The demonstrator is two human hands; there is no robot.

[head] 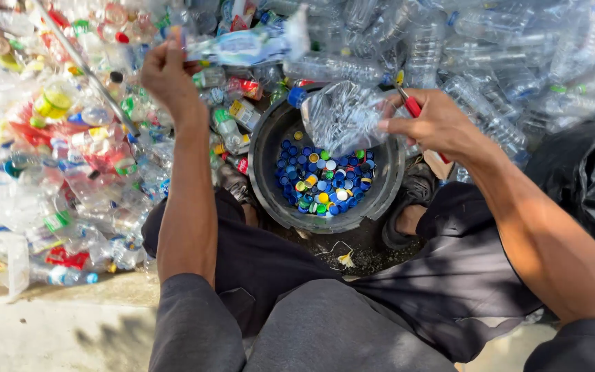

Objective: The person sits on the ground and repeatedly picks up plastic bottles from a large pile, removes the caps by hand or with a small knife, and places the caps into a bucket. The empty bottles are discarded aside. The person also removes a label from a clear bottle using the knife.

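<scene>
Head view: left hand [166, 69] raised over bottle pile [70, 138], fingers pinching end of torn plastic label [246, 45]. Right hand [435, 124] closed around red-handled cutter [413, 105] and crushed clear bottle [342, 114], held above far rim of black tub [263, 186]. Coloured caps [321, 182] lie inside tub.

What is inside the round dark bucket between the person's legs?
The round dark plastic bucket holds many loose bottle caps, mostly blue, some green, yellow and white. The crushed clear plastic bottle in the right hand covers its far part, and the caps hide the bottom.
</scene>
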